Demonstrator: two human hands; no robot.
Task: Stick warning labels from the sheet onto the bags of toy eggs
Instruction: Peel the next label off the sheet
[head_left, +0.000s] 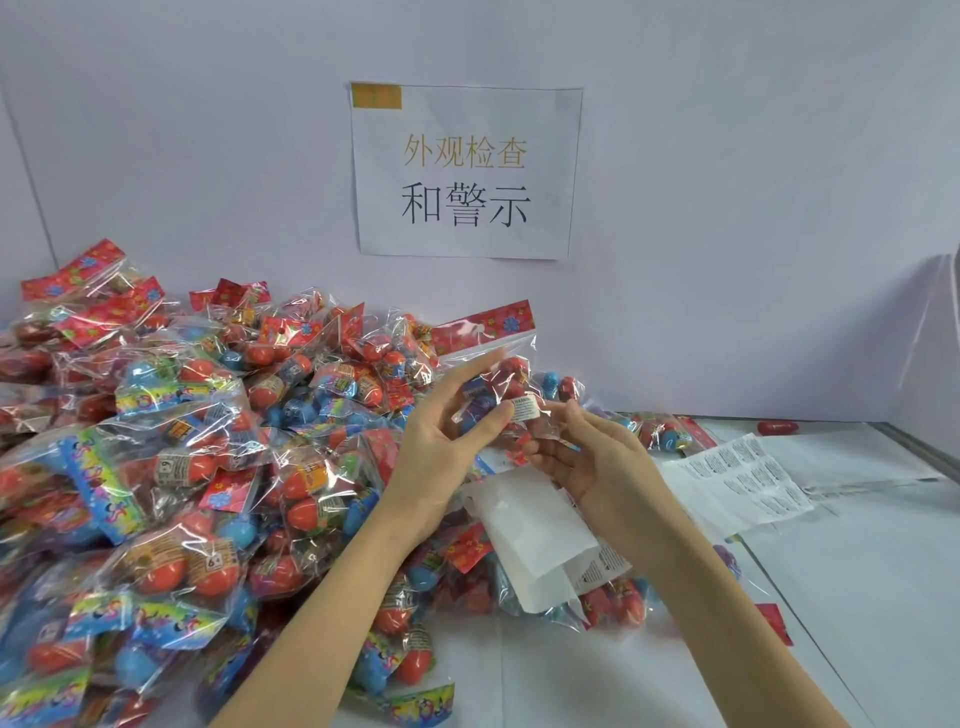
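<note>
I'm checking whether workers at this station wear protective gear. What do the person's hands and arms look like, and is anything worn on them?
Both the left hand and right hand are bare: no gloves, rings, watch or bracelets show. Both forearms are uncovered to the frame's bottom edge, no sleeves in view.

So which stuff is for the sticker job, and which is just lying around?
For the job:
- held bag, in the left hand
- small label on it, with the right hand at it
- label sheet on the table
- pile of bags waiting

Just lying about:
- wall sign
- loose red egg near the wall
- blank white paper under the hands
</note>
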